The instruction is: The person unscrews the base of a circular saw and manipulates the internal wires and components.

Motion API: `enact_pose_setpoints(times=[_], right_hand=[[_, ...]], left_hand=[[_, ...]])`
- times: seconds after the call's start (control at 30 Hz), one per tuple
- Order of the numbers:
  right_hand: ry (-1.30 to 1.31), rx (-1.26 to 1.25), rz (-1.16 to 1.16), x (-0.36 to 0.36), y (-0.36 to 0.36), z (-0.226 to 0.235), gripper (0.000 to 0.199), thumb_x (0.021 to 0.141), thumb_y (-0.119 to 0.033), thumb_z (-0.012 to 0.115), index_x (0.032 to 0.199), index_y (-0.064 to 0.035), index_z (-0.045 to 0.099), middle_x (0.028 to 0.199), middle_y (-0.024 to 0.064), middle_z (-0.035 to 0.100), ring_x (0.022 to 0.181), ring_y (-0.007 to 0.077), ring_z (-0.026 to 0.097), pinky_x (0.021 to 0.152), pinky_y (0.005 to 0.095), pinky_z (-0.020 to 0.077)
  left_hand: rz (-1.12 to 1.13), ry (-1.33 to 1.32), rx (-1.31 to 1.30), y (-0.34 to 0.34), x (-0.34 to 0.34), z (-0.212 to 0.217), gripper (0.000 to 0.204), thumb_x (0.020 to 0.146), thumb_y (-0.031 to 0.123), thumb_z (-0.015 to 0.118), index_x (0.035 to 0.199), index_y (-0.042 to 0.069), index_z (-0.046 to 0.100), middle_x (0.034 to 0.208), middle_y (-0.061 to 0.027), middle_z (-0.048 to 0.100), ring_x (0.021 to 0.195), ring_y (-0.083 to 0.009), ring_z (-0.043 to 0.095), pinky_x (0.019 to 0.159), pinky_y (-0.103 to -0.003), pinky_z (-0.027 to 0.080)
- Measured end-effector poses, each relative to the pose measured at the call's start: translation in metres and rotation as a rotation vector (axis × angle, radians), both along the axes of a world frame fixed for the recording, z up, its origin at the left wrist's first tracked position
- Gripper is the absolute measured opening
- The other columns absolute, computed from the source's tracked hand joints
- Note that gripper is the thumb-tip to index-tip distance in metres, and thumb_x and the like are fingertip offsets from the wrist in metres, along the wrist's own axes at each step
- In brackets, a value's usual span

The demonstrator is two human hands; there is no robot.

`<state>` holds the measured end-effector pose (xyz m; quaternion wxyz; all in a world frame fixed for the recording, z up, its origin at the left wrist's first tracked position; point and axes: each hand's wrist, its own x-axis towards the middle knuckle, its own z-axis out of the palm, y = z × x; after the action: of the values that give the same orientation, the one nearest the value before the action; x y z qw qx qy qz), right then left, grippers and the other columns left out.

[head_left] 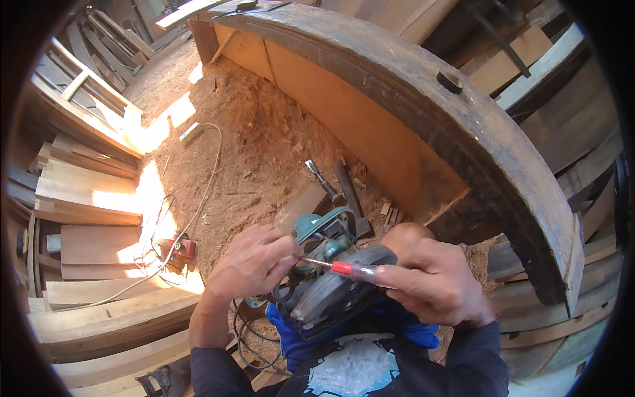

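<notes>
A green circular saw (325, 231) with a dark, worn round guard (340, 284) rests tilted on my lap, over blue cloth. My right hand (436, 281) is wrapped round the handle of a screwdriver (360, 270), red and clear, whose metal shaft points left across the saw. At the shaft's tip, my left hand (254, 261) is closed against the saw's left side. Its fingertips meet there, and what they pinch is hidden. The screwdriver's tip is also hidden by the left fingers.
Beyond the saw, a chisel (321, 177) and a hammer (348, 195) lie among sawdust. A long curved workbench (423, 73) bears a dark roll of tape (450, 83). Stacked planks (92, 251) line the left, near a red power tool (182, 248) and a trailing cord (215, 165).
</notes>
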<state>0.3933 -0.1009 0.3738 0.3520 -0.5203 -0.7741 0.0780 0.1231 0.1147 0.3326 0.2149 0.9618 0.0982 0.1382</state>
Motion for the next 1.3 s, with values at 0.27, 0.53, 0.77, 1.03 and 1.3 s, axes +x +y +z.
enact_pose_setpoints(times=[0.27, 0.53, 0.77, 1.03, 1.3], right_hand=[[0.901, 0.044, -0.409, 0.029, -0.016, -0.077, 0.043, 0.105, -0.028, 0.066, 0.128, 0.0079, 0.068, 0.106, 0.0117, 0.073, 0.095, 0.0151, 0.067, 0.085, 0.0303, 0.0529], [1.113, -0.109, -0.393, 0.050, 0.007, -0.120, 0.040, 0.107, -0.023, 0.066, 0.133, 0.0071, 0.066, 0.111, 0.0084, 0.073, 0.099, 0.0120, 0.066, 0.090, 0.0279, 0.0520], [1.120, -0.143, -0.419, 0.061, 0.021, -0.140, 0.041, 0.108, -0.022, 0.063, 0.136, 0.0076, 0.063, 0.111, 0.0101, 0.073, 0.102, 0.0138, 0.066, 0.093, 0.0300, 0.0519], [0.867, -0.171, -0.467, 0.061, 0.043, -0.158, 0.039, 0.109, -0.016, 0.057, 0.139, 0.0087, 0.061, 0.117, 0.0168, 0.073, 0.107, 0.0201, 0.069, 0.097, 0.0348, 0.0525], [0.972, -0.303, -0.416, 0.040, 0.049, -0.140, 0.034, 0.108, -0.011, 0.056, 0.140, -0.0023, 0.067, 0.123, 0.0159, 0.074, 0.097, 0.0235, 0.073, 0.088, 0.0360, 0.0576]], left_hand=[[0.047, -0.078, -0.047, -0.021, -0.009, -0.003, 0.017, 0.079, 0.007, 0.078, 0.095, 0.012, 0.073, 0.079, -0.0056, 0.057, 0.072, -0.0270, 0.057, 0.066, -0.040, 0.042], [0.109, -0.005, 0.034, -0.022, 0.011, 0.010, 0.021, 0.074, 0.008, 0.080, 0.094, 0.012, 0.073, 0.086, -0.0079, 0.064, 0.075, -0.0305, 0.060, 0.066, -0.042, 0.044], [0.231, 0.059, 0.100, -0.018, 0.020, 0.008, 0.022, 0.076, 0.003, 0.076, 0.097, 0.007, 0.070, 0.097, -0.0151, 0.071, 0.085, -0.0367, 0.069, 0.074, -0.047, 0.053], [0.230, -0.039, 0.050, -0.009, 0.021, -0.006, 0.016, 0.081, 0.001, 0.075, 0.097, 0.005, 0.071, 0.101, -0.0157, 0.076, 0.077, -0.0331, 0.069, 0.069, -0.042, 0.049], [0.171, -0.095, -0.018, 0.010, -0.002, -0.025, 0.015, 0.082, 0.000, 0.072, 0.097, 0.004, 0.072, 0.100, -0.0167, 0.076, 0.077, -0.0344, 0.069, 0.073, -0.042, 0.050]])
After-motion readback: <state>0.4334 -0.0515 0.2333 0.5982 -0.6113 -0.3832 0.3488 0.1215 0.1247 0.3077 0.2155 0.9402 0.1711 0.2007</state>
